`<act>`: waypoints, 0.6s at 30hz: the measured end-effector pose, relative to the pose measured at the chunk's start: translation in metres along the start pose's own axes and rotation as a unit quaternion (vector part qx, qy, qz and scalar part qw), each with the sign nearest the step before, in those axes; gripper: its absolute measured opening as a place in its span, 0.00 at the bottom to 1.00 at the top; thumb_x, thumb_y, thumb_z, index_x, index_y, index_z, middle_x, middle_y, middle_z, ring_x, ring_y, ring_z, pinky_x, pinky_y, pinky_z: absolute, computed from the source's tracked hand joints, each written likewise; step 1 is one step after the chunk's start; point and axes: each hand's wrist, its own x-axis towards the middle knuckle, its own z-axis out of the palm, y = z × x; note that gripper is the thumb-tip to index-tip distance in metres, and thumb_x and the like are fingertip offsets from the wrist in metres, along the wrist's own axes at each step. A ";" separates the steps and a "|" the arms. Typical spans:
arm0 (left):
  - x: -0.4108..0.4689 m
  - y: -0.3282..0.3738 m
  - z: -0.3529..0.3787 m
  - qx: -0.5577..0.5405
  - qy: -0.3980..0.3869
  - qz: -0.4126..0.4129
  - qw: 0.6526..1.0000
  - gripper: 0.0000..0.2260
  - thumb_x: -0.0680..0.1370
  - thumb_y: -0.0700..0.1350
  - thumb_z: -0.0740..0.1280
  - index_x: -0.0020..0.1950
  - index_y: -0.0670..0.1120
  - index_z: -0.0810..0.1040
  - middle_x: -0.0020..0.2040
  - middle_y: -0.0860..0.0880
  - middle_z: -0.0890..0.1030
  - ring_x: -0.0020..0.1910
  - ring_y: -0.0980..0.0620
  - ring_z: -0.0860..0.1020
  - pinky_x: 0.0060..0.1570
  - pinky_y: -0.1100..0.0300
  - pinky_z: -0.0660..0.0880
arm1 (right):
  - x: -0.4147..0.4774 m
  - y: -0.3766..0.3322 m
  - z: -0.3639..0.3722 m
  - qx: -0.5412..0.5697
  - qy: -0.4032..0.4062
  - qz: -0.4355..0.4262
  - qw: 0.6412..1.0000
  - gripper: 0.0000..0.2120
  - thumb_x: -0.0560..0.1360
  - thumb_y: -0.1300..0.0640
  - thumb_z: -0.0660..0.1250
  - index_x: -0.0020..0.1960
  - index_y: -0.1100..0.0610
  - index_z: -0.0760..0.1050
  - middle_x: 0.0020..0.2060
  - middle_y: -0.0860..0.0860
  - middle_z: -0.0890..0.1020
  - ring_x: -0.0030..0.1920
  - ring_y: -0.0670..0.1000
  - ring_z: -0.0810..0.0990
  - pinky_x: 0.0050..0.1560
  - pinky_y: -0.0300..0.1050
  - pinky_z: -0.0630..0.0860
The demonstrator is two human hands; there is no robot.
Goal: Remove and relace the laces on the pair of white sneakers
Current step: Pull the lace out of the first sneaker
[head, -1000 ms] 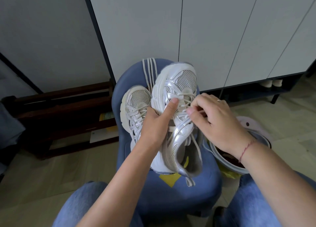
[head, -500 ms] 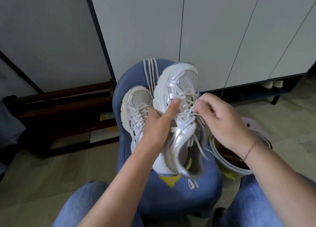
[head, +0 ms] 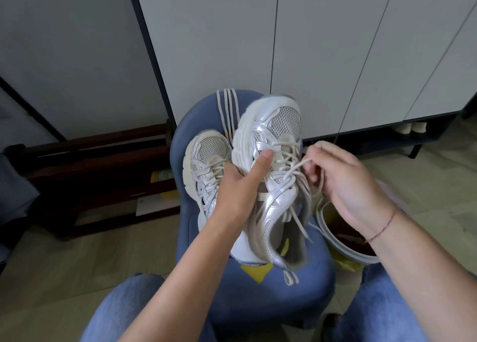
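The left hand (head: pixel 238 184) is gripping a sneaker (head: pixel 273 176) from the side, thumb lying up along it, forearm reaching forward. The right hand (head: pixel 346 184) is curling inward, fingertips (head: pixel 311 152) pinching a lace (head: pixel 296 170), wrist bent.

A single head-worn wide-angle view looks forward and steeply down over the wearer's knees, taking in both forearms from the lower edge. The left hand (head: pixel 241 187) and right hand (head: pixel 346 184) sit close to the lens at centre frame, with the sneaker (head: pixel 273 176) and the blue stool (head: pixel 278 298) just below. Farther off, the cabinet doors (head: pixel 322 52) fill the top, their lines bowed by the lens; floor runs along both sides
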 end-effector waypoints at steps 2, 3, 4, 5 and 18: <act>-0.002 -0.001 0.000 0.022 0.012 0.000 1.000 0.34 0.65 0.71 0.72 0.61 0.49 0.74 0.52 0.54 0.83 0.53 0.55 0.81 0.60 0.54 0.76 | -0.003 0.003 -0.004 -0.270 -0.039 -0.073 0.959 0.11 0.80 0.56 0.59 0.39 0.54 0.70 0.30 0.45 0.73 0.32 0.43 0.70 0.34 0.37 0.68; -0.002 0.000 0.000 0.033 0.017 -0.001 0.999 0.33 0.67 0.69 0.72 0.61 0.48 0.74 0.52 0.54 0.82 0.52 0.55 0.81 0.59 0.55 0.76 | -0.004 0.003 -0.004 -0.354 -0.051 -0.108 0.928 0.09 0.80 0.53 0.59 0.41 0.54 0.70 0.32 0.45 0.74 0.33 0.43 0.71 0.36 0.37 0.68; -0.002 0.000 0.001 0.040 0.019 -0.001 0.999 0.33 0.67 0.69 0.71 0.60 0.47 0.74 0.51 0.54 0.81 0.52 0.54 0.80 0.58 0.55 0.76 | -0.006 0.003 -0.003 -0.399 -0.056 -0.140 0.905 0.10 0.79 0.50 0.58 0.43 0.54 0.70 0.33 0.46 0.75 0.35 0.44 0.72 0.37 0.37 0.68; -0.002 0.000 0.001 0.045 0.018 0.003 0.999 0.34 0.66 0.70 0.71 0.60 0.46 0.74 0.49 0.54 0.81 0.51 0.53 0.80 0.58 0.54 0.76 | -0.006 0.003 -0.002 -0.427 -0.056 -0.178 0.885 0.13 0.79 0.48 0.58 0.42 0.55 0.70 0.33 0.47 0.74 0.36 0.45 0.72 0.37 0.37 0.68; 0.001 -0.001 -0.001 -0.020 -0.019 0.002 1.000 0.37 0.66 0.71 0.71 0.65 0.47 0.77 0.54 0.50 0.85 0.54 0.50 0.83 0.62 0.47 0.76 | 0.003 -0.007 -0.001 0.280 -0.004 0.086 0.956 0.12 0.75 0.58 0.59 0.34 0.58 0.66 0.27 0.50 0.68 0.29 0.47 0.67 0.33 0.35 0.68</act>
